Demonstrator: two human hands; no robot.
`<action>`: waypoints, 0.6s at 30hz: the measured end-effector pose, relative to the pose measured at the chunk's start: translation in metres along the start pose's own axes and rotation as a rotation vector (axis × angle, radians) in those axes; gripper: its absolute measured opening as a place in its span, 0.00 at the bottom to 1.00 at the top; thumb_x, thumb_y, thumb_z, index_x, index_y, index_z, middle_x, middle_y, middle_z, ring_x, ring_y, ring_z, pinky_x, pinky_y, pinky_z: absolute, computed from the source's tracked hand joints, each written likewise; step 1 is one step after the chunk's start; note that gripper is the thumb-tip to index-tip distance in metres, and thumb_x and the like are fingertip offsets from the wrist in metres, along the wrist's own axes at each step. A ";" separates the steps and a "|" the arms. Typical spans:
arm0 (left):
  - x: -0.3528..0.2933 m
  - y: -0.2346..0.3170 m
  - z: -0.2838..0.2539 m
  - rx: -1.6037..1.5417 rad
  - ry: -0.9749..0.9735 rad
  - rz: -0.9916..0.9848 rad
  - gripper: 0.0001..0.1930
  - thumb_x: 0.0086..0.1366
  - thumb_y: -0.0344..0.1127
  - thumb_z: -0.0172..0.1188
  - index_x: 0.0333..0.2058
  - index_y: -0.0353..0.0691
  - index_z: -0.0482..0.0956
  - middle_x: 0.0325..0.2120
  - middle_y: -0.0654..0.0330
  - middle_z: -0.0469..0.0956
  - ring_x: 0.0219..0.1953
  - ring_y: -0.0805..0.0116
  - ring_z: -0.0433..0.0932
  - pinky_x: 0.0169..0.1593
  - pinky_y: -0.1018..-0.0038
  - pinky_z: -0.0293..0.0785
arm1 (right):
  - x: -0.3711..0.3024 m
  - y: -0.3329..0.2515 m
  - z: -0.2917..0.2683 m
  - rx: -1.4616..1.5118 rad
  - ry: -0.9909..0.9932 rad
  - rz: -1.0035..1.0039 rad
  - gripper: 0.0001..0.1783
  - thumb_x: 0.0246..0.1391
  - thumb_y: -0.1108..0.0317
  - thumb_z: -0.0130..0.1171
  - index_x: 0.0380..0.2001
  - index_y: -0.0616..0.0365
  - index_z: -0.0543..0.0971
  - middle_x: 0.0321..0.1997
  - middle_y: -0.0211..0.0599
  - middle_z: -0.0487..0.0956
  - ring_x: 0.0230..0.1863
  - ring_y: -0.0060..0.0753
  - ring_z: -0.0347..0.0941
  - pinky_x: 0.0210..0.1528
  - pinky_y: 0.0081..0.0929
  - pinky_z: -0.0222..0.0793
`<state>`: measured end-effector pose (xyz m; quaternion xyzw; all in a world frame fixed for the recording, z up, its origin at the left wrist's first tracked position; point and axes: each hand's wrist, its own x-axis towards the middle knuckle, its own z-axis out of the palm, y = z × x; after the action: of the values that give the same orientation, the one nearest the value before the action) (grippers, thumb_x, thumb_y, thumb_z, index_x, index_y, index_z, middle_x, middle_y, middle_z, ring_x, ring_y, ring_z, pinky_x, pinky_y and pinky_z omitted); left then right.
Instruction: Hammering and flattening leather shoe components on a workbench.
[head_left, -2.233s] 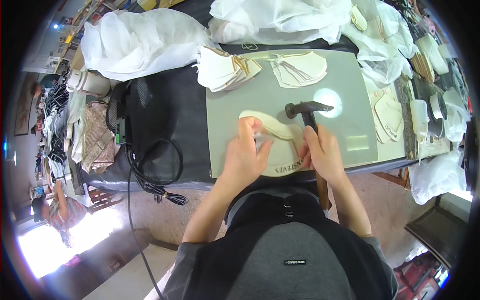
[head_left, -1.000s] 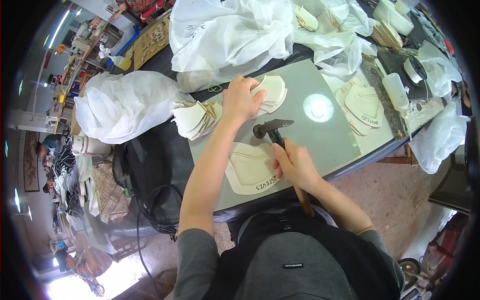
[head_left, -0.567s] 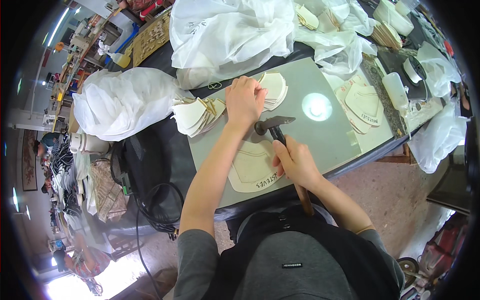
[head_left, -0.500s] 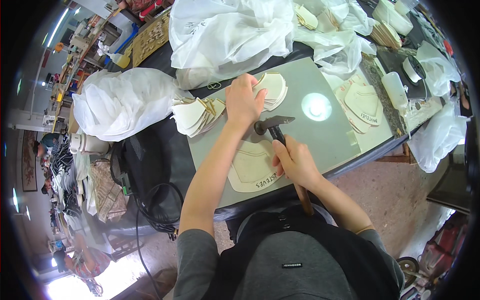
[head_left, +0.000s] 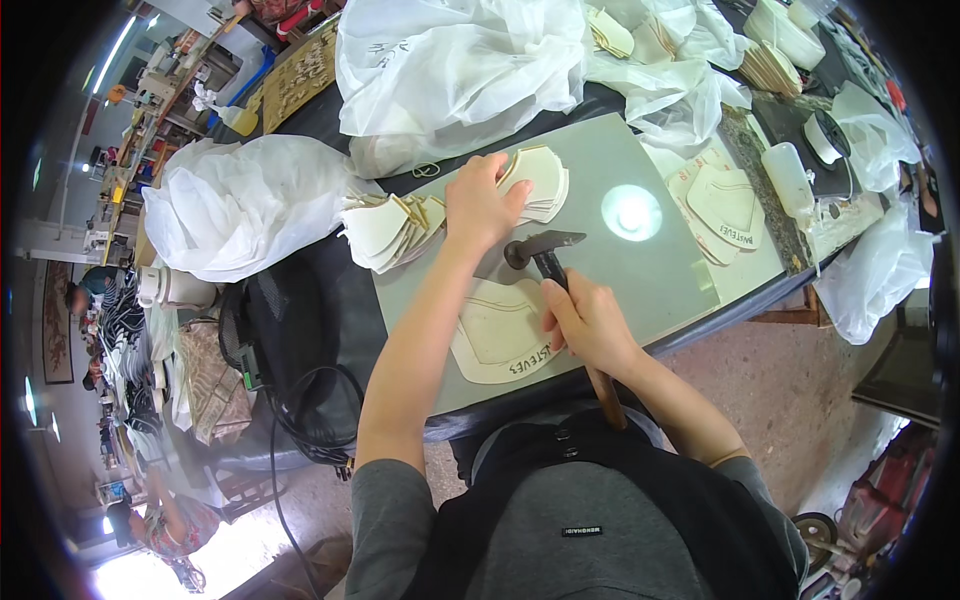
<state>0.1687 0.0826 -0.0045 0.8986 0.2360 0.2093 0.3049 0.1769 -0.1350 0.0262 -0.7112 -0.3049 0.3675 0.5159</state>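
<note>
My left hand (head_left: 478, 208) is closed at the left end of a small stack of cream, curved-edge flat pieces (head_left: 541, 182), its thumb against the near side. The tips of its fingers are partly hidden. In my right hand (head_left: 592, 325) is a hammer (head_left: 546, 243), gripped by its dark handle with the metal head raised above the grey board (head_left: 640, 290). Below the hammer head lies a cream template (head_left: 498, 335) with a drawn outline and marker writing. Left of my left wrist rests a fanned pile of similar cream pieces (head_left: 385, 235).
White plastic bags (head_left: 460, 70) crowd the far side of the table, another bag (head_left: 250, 205) the left. At the right are more templates (head_left: 728, 205), a squeeze bottle (head_left: 790, 180) and a thread spool (head_left: 826, 137). Black cables (head_left: 315, 425) hang at the near left. People sit farther left.
My left hand has shifted slightly at the stack, and its pieces sit a little differently. The hammer stays nearly still in my right hand.
</note>
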 end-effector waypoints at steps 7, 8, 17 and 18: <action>-0.001 0.003 0.004 0.002 -0.067 0.065 0.17 0.54 0.41 0.67 0.41 0.41 0.81 0.39 0.56 0.77 0.47 0.56 0.76 0.50 0.58 0.70 | 0.001 0.002 -0.002 -0.003 0.006 0.007 0.20 0.68 0.60 0.50 0.28 0.67 0.70 0.16 0.40 0.77 0.14 0.34 0.76 0.19 0.32 0.70; 0.000 -0.001 0.006 0.002 -0.069 0.066 0.17 0.54 0.41 0.67 0.41 0.41 0.81 0.39 0.56 0.77 0.47 0.56 0.76 0.50 0.58 0.70 | 0.001 0.001 -0.002 -0.002 0.007 0.008 0.20 0.68 0.60 0.50 0.28 0.67 0.70 0.16 0.40 0.77 0.14 0.34 0.76 0.19 0.32 0.70; 0.051 0.017 -0.029 0.017 -0.599 0.099 0.34 0.47 0.42 0.70 0.56 0.42 0.76 0.48 0.55 0.74 0.53 0.54 0.73 0.55 0.57 0.69 | 0.001 0.002 -0.004 -0.003 0.003 0.007 0.19 0.68 0.60 0.49 0.27 0.66 0.69 0.15 0.39 0.76 0.13 0.35 0.75 0.19 0.34 0.70; 0.048 0.030 -0.033 0.162 -0.584 0.136 0.33 0.48 0.41 0.69 0.56 0.42 0.76 0.49 0.55 0.74 0.53 0.54 0.73 0.55 0.56 0.69 | 0.001 0.005 -0.005 -0.006 -0.017 0.012 0.19 0.69 0.61 0.48 0.29 0.66 0.69 0.17 0.37 0.76 0.15 0.30 0.75 0.19 0.29 0.69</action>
<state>0.1991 0.1032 0.0505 0.9559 0.0936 -0.0574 0.2724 0.1819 -0.1380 0.0223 -0.7113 -0.3061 0.3760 0.5089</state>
